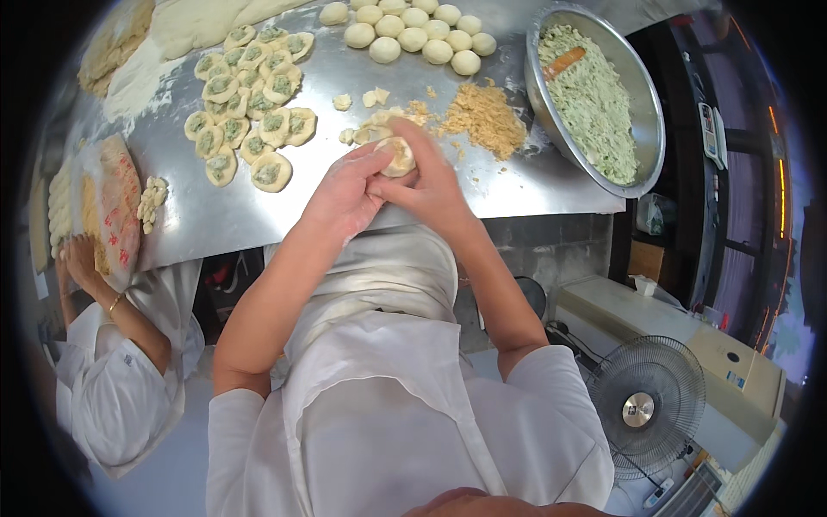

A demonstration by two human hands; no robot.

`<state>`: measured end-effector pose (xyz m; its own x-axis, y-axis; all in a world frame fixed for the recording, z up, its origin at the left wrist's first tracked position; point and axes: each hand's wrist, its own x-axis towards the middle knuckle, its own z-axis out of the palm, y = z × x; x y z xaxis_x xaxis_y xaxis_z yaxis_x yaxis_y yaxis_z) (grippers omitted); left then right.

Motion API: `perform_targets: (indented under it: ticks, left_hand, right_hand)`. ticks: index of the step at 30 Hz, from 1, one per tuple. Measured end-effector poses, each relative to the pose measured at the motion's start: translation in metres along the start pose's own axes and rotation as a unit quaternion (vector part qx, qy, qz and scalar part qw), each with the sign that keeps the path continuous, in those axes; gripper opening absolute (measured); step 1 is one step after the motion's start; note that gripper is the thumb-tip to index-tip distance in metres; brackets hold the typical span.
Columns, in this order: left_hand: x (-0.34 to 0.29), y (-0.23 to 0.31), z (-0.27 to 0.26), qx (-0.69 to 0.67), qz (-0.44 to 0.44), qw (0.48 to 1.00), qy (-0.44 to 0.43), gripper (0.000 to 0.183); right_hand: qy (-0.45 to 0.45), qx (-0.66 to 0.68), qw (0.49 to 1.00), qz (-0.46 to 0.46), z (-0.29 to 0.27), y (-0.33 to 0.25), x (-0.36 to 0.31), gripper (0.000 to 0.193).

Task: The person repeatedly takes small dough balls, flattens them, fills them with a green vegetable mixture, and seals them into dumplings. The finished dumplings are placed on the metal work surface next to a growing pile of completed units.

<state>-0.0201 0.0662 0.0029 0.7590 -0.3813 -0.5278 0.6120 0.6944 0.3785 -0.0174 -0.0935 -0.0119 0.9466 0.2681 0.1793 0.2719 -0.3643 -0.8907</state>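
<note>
Over the table's near edge, both my hands are closed around a round piece of dough (398, 160) with a brownish patch on top. My left hand (343, 191) cups it from the left, fingers beneath and thumb at its side. My right hand (438, 183) wraps it from the right; its fingers are slightly blurred. Just beyond my fingers lie pale dough scraps (373, 131). To their right is a crumbly orange-brown mound (487, 119). Left of my hands sit several open dough rounds with green filling (271, 172). What lies under the dough in my palms is hidden.
A steel bowl (650, 121) of chopped green filling (594, 108) holds an orange-handled utensil (565, 63) at right. Smooth dough balls (412, 40) sit at the back. At left, a co-worker's hand (82, 265) touches a patterned bag (119, 194). A fan (642, 409) stands lower right.
</note>
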Motion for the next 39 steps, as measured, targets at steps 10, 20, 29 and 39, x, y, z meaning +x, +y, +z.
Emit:
perform_targets:
  ticks: [10, 20, 29, 39]
  left_hand:
    - [-0.047, 0.004, 0.020, 0.240, -0.014, 0.970, 0.047, 0.048]
    - [-0.056, -0.014, -0.033, 0.015, 0.001, 1.000, 0.006, 0.039]
    - [-0.068, -0.007, -0.058, -0.084, -0.016, 0.996, 0.000, 0.042]
    - [-0.057, -0.003, -0.072, -0.110, 0.106, 0.988, 0.010, 0.049]
  right_hand:
    - [-0.015, 0.019, 0.996, -0.081, 0.013, 0.008, -0.007, 0.055]
    - [-0.033, -0.016, 0.995, -0.090, 0.042, -0.012, -0.020, 0.032]
    - [0.024, 0.119, 0.992, 0.035, 0.060, -0.045, -0.010, 0.023]
    - [0.024, -0.285, 0.957, 0.042, 0.047, 0.007, 0.029, 0.012]
